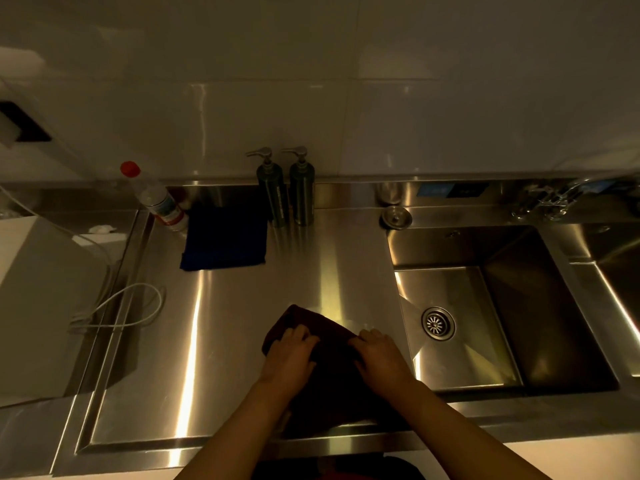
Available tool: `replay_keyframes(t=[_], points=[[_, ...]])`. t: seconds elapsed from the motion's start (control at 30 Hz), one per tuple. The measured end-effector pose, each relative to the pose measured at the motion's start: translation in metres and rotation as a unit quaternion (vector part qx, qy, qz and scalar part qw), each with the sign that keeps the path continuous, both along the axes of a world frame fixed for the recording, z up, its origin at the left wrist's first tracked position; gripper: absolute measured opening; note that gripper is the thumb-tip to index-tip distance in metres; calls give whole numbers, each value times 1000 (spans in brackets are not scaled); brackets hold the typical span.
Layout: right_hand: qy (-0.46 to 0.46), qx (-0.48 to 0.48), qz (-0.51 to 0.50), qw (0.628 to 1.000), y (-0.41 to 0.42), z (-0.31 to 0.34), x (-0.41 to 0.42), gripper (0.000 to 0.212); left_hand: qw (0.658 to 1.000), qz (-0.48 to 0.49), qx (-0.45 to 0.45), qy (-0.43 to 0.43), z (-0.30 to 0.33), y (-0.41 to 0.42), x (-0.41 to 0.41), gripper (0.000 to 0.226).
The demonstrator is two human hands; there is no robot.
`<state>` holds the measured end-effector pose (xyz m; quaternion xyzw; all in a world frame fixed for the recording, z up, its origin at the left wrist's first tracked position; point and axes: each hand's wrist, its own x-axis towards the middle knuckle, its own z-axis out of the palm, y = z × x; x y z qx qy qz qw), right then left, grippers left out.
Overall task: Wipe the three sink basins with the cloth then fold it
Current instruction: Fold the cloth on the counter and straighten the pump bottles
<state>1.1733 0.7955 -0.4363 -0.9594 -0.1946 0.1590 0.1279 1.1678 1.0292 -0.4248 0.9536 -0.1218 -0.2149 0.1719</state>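
Hands meet on the dark brown cloth [332,344], which lies on the near part of the steel drainboard [225,323], left of the sink basin [485,306]. We see our left hand [289,351] and right hand [377,351] each pinching a fold. A blue cloth [225,237] lies far left beside two pump bottles [287,192].

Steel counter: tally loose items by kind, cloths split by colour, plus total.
Pump bottles: 2
Red-capped bottle: 1
Blue cloth: 1
Dark brown cloth: 1, under left hand and right hand
Sink strainer plug: 1
Total: 6
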Motion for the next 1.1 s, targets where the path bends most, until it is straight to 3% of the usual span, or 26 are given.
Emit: replay_keyframes(t=[0.13,0.23,0.33,0.43,0.6,0.8,0.97,1.1], points=[[-24,-17,-4,1000,-6,1,0,27,998,29,-50,-34,-7,3,-6,28],[-49,74,-80,993,-10,14,7,13,977,125,-160,-61,2,2,-3,20],[-9,199,-185,962,-11,31,25,8,955,186,-220,-70,20,2,14,14],[29,232,-249,940,-16,46,52,9,952,192,-225,-80,35,6,44,8],[1,260,-288,922,-29,59,95,4,956,176,-204,-120,46,19,96,6],[-17,266,-344,900,-37,57,128,11,961,180,-180,-107,53,19,146,15],[-1,316,-426,848,-42,47,144,3,953,171,-211,-139,62,5,189,13],[25,293,-462,837,-44,37,146,20,942,159,-222,-195,66,-10,207,23]])
